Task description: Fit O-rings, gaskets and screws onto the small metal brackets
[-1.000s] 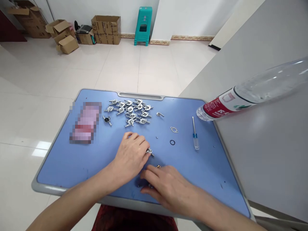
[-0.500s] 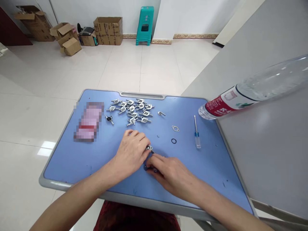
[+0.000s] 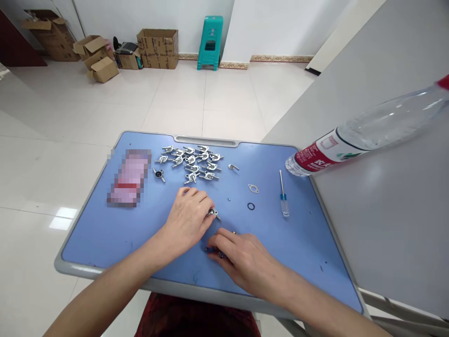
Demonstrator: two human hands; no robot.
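Observation:
My left hand [image 3: 187,213] is closed on a small metal valve body [image 3: 213,213], whose flange and pipe stub stick out past the fingertips. Lower and to the right, my right hand [image 3: 242,255] has its fingers curled down near the tabletop. Small dark and shiny bits [image 3: 220,254] show at its fingertips, but most of what it grips is hidden. Ahead of the hands lie several assembled metal valves [image 3: 191,160] in a cluster. A valve body with a dark round opening [image 3: 159,174] lies left of them. To the right are a lever [image 3: 233,167], a flat metal plate [image 3: 253,188], a black O-ring [image 3: 251,206] and a tiny screw [image 3: 229,199].
A screwdriver [image 3: 284,199] with a clear blue handle lies on the right of the blue table [image 3: 157,276]. Behind it stands a large water bottle [image 3: 326,150] beside a grey panel. A blurred pink packet [image 3: 129,178] lies at left. Cardboard boxes [image 3: 157,49] and a green stool [image 3: 210,44] stand by the wall.
My hands have moved slightly apart, with the valve body still in the left. The right hand has shifted a little down. The whole view has shifted slightly.

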